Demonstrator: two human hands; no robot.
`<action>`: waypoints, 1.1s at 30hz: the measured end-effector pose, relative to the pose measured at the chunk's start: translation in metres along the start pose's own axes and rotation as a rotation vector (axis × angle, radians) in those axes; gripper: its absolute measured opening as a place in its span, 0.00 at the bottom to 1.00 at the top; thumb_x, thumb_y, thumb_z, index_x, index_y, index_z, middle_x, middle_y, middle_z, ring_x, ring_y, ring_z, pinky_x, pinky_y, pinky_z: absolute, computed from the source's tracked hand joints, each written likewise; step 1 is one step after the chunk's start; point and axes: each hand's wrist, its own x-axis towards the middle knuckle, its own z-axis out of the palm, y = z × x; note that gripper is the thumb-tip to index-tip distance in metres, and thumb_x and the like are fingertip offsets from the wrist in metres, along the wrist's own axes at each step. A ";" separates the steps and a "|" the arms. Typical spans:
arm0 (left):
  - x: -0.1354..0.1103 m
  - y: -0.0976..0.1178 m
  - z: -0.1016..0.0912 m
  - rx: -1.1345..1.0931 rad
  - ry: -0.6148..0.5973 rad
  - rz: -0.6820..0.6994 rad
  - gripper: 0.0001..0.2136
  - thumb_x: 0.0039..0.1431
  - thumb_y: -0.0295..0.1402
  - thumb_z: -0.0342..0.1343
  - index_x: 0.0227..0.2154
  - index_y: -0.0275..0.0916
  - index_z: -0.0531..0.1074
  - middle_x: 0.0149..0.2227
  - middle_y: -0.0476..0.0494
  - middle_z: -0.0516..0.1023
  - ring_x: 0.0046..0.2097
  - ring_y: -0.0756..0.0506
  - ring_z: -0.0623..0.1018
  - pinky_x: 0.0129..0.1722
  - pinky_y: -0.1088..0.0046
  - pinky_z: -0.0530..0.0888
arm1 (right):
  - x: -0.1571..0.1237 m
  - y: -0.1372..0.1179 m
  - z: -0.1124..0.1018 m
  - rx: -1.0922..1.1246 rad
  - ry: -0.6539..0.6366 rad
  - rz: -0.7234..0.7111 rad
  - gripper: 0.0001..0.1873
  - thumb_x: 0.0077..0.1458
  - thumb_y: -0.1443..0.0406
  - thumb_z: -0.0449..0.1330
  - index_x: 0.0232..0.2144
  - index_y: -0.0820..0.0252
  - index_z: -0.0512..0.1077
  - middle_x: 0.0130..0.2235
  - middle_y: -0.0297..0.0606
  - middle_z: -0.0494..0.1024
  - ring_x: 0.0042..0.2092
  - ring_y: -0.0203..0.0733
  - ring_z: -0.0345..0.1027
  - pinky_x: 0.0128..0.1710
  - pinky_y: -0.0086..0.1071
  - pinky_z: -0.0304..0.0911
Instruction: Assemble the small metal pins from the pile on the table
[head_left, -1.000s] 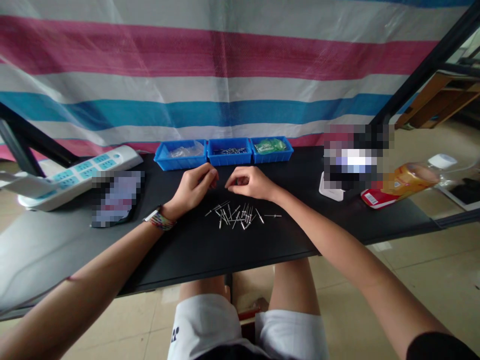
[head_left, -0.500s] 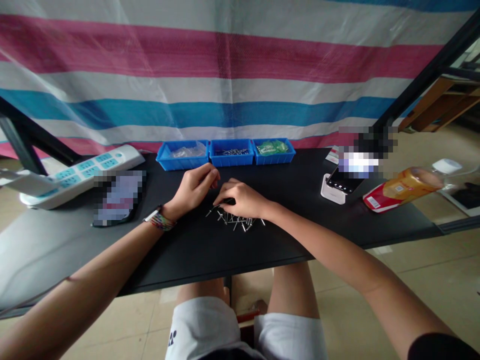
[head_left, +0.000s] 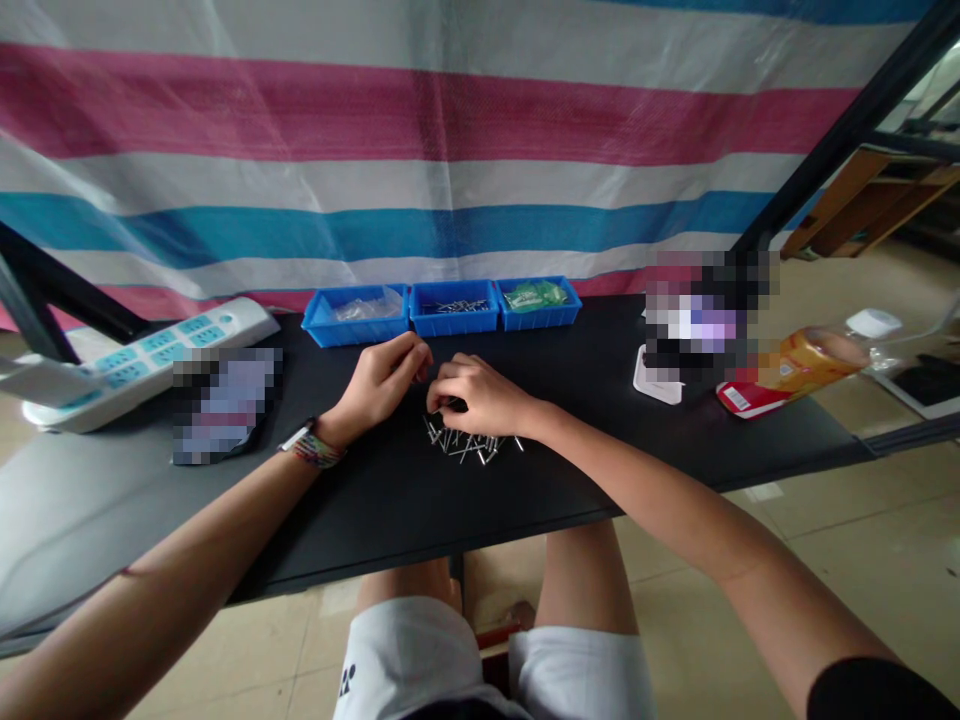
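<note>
A small heap of thin silver metal pins (head_left: 474, 445) lies on the black table (head_left: 420, 500). My right hand (head_left: 476, 395) rests on the far side of the heap, fingers curled down onto the pins in a pinch. My left hand (head_left: 382, 380) sits just left of it, fingers curled together near the thumb; what they hold is too small to name. A woven bracelet (head_left: 311, 448) is on my left wrist.
Three blue bins (head_left: 454, 305) line the table's back edge: a clear bag, metal pins, green parts. A white power strip (head_left: 142, 355) lies at the far left, a phone stand (head_left: 660, 375) and a bottle (head_left: 810, 365) at the right. A striped tarp hangs behind.
My right hand came down from just above and behind the heap onto the pins and drew left, gathering them closer. My left hand has barely moved.
</note>
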 end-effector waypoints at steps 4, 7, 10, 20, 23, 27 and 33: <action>-0.001 0.003 0.001 -0.019 -0.012 -0.010 0.17 0.74 0.45 0.49 0.33 0.39 0.72 0.28 0.46 0.76 0.30 0.46 0.75 0.32 0.71 0.71 | -0.003 0.005 -0.005 -0.072 0.038 0.001 0.12 0.63 0.74 0.62 0.43 0.56 0.82 0.40 0.39 0.74 0.47 0.48 0.65 0.52 0.41 0.58; -0.001 0.003 0.000 -0.014 -0.021 -0.015 0.19 0.74 0.46 0.49 0.32 0.39 0.72 0.28 0.46 0.75 0.30 0.46 0.75 0.33 0.71 0.71 | -0.002 0.009 -0.008 0.020 0.116 0.064 0.13 0.63 0.75 0.59 0.41 0.57 0.80 0.39 0.38 0.75 0.45 0.45 0.67 0.53 0.41 0.59; -0.002 0.003 -0.002 -0.002 -0.055 -0.015 0.19 0.73 0.47 0.51 0.32 0.38 0.72 0.29 0.46 0.76 0.31 0.46 0.75 0.34 0.71 0.71 | 0.001 0.014 -0.007 0.297 0.279 0.166 0.09 0.63 0.73 0.58 0.38 0.59 0.78 0.39 0.37 0.80 0.43 0.42 0.72 0.51 0.38 0.66; -0.001 -0.001 -0.001 -0.028 -0.076 0.012 0.14 0.66 0.45 0.60 0.41 0.39 0.77 0.35 0.43 0.80 0.34 0.46 0.78 0.34 0.72 0.75 | 0.004 0.029 0.006 0.850 0.502 0.451 0.14 0.53 0.56 0.73 0.37 0.58 0.78 0.35 0.37 0.84 0.35 0.41 0.81 0.41 0.36 0.77; 0.000 -0.004 -0.001 -0.014 -0.035 0.017 0.13 0.66 0.44 0.61 0.40 0.39 0.77 0.36 0.42 0.81 0.34 0.46 0.78 0.35 0.72 0.75 | 0.005 0.027 0.006 0.905 0.507 0.450 0.18 0.54 0.52 0.72 0.35 0.58 0.76 0.35 0.37 0.84 0.35 0.41 0.81 0.41 0.37 0.78; 0.000 -0.006 0.001 -0.032 0.021 -0.032 0.13 0.67 0.45 0.60 0.40 0.39 0.75 0.33 0.44 0.80 0.33 0.46 0.78 0.34 0.72 0.75 | 0.005 0.023 0.004 0.921 0.491 0.465 0.20 0.53 0.50 0.72 0.34 0.57 0.75 0.33 0.35 0.81 0.33 0.39 0.78 0.36 0.35 0.78; -0.001 -0.005 0.002 -0.040 0.060 -0.081 0.17 0.70 0.49 0.57 0.32 0.41 0.71 0.26 0.48 0.78 0.28 0.47 0.76 0.30 0.72 0.71 | 0.005 0.016 0.000 0.924 0.509 0.438 0.18 0.50 0.55 0.74 0.34 0.57 0.73 0.32 0.32 0.78 0.32 0.37 0.76 0.36 0.34 0.76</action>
